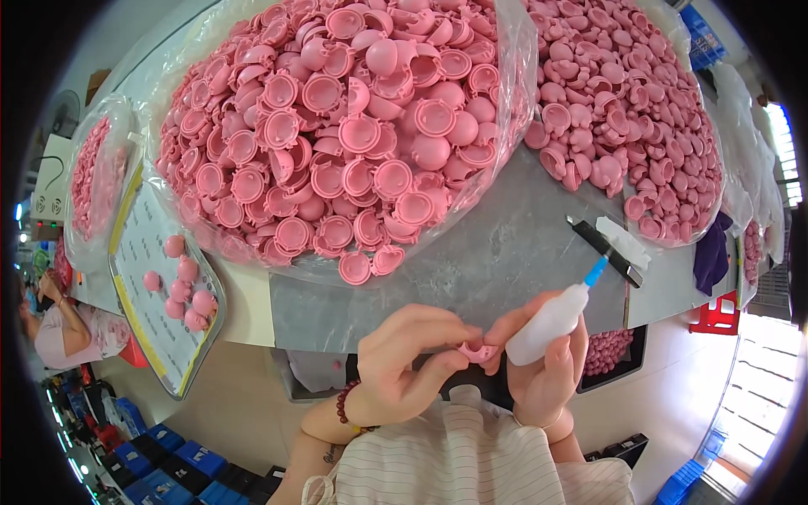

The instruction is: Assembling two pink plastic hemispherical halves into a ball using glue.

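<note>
Close in front of my body, my left hand (408,362) pinches a small pink plastic half-shell (477,351) between thumb and fingertips. My right hand (547,370) is wrapped round a white squeeze bottle (547,326) with a blue tip (596,271), which points up and to the right. The right fingertips reach the shell's edge as well. Beyond my hands lies a large heap of pink half-shells (358,135) on a clear plastic bag, and two loose shells (355,268) sit at its near edge.
A second pink heap (619,126) fills the back right. A black-handled cutter (604,251) lies beside white tissue (621,244). At left, a tray (151,295) holds several pink balls (187,269). Under the table edge stands a black bin (640,358) of pink parts. Another person (71,324) sits far left.
</note>
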A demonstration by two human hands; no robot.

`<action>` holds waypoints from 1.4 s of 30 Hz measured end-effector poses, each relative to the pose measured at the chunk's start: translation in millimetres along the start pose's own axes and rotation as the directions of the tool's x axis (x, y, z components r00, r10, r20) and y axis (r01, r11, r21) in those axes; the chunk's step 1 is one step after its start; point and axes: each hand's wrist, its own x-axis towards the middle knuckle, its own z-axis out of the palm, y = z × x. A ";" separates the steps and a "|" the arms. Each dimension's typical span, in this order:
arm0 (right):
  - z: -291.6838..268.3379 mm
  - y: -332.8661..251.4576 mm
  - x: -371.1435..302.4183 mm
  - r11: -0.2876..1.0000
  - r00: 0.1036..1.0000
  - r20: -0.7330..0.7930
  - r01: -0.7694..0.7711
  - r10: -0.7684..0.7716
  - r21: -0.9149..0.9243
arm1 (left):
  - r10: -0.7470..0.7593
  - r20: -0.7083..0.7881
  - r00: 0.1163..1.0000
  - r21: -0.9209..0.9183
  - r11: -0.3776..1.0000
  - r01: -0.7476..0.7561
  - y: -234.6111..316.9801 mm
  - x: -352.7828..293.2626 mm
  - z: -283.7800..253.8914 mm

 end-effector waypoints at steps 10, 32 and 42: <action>-7.9 3.2 -5.3 0.983 0.984 -0.097 0.135 -0.148 -0.125 | -0.216 0.067 0.974 -0.543 0.811 0.217 -2.7 -7.9 9.8; -20.3 -11.1 0.8 0.524 0.720 0.329 0.680 -0.612 -0.513 | -0.333 0.099 0.938 -0.672 0.673 0.310 0.6 -8.9 11.1; -19.7 -3.3 4.4 0.492 0.666 0.275 0.716 -0.693 -0.495 | -0.292 0.110 0.950 -0.657 0.696 0.289 -0.2 -9.5 10.5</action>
